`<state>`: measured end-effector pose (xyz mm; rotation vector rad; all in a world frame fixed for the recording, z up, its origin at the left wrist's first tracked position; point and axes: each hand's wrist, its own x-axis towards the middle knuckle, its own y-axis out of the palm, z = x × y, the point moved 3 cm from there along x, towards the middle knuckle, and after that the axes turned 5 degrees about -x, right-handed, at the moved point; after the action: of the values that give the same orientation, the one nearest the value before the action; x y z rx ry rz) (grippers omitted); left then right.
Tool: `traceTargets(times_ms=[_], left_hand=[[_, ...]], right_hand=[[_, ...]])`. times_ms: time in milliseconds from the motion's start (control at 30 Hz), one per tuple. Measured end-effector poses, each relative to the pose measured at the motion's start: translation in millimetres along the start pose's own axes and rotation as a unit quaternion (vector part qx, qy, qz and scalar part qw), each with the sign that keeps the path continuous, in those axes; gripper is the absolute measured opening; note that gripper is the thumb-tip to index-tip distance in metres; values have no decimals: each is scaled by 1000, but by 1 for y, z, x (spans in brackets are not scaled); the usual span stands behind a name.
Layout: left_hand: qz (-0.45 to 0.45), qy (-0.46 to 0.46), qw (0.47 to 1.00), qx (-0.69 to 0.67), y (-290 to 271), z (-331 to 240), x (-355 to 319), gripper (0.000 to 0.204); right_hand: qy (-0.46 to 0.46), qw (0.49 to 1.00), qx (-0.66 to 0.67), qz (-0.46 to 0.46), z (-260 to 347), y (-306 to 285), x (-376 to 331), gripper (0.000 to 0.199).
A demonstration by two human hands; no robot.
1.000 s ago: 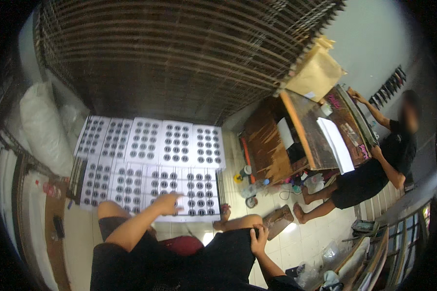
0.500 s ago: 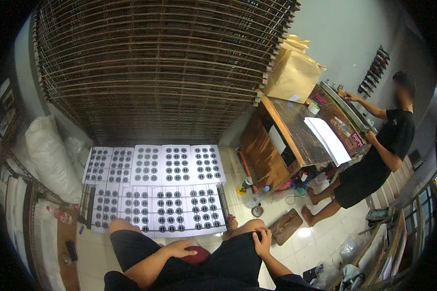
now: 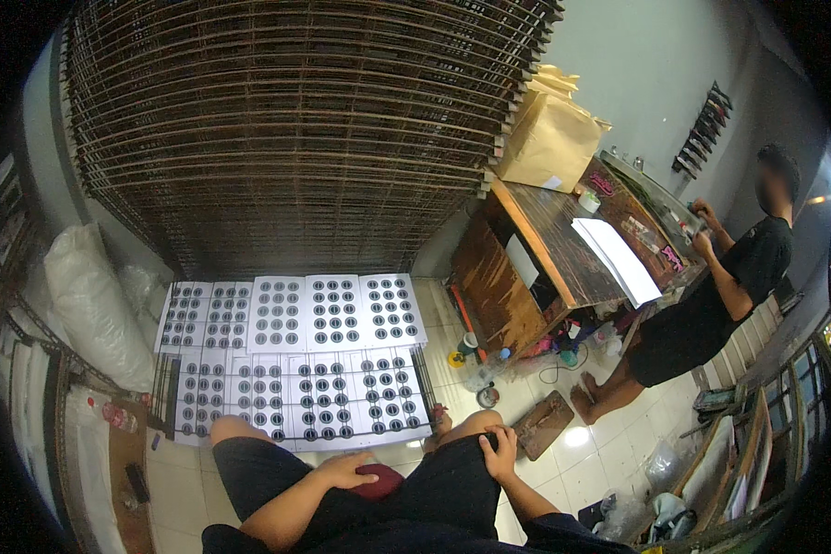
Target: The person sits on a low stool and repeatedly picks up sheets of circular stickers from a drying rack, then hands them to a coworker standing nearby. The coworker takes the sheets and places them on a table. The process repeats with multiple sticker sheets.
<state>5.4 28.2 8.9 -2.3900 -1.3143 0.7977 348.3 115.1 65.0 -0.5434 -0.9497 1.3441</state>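
Observation:
I sit with both thighs spread in black shorts. My left hand (image 3: pixel 348 471) lies on my left inner thigh, its fingers loosely stretched and holding nothing. Beside its fingertips a maroon surface (image 3: pixel 379 484) shows between my legs; I cannot tell what it is. My right hand (image 3: pixel 499 450) rests on my right thigh just behind the knee, fingers apart and bare. In front of my knees, white sheets (image 3: pixel 280 354) printed with rows of dark round marks lie in two rows on low wire racks. Thin rods of a rack cross over the nearer row.
A tall stack of wire drying racks (image 3: pixel 286 120) rises ahead. At right, a wooden table (image 3: pixel 563 242) bears a brown paper package (image 3: pixel 552 143) and white paper (image 3: pixel 616 261); a co-worker (image 3: pixel 739 277) stands there. A wooden block (image 3: pixel 544 426) is on the floor. A white plastic sack (image 3: pixel 92 300) leans left.
The co-worker's hands, earlier wide apart on a long frame at the table, are now close together in front of the body. My hands stay on my thighs.

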Motion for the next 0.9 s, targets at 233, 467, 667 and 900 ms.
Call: traceTargets(times_ms=[233, 467, 667, 900], left_hand=[[-21, 2, 1000, -3, 0, 1, -4, 75], [31, -23, 999, -25, -5, -6, -6, 74], [10, 57, 998, -15, 27, 49, 16, 81], [52, -54, 997, -34, 5, 14, 3, 83]], right_hand=[[6, 1000, 6, 2, 4, 1, 0, 31], [-5, 997, 76, -16, -12, 0, 6, 31], [46, 954, 258, -143, -106, -47, 97, 22], [194, 747, 569, -284, -105, -199, 216, 84]])
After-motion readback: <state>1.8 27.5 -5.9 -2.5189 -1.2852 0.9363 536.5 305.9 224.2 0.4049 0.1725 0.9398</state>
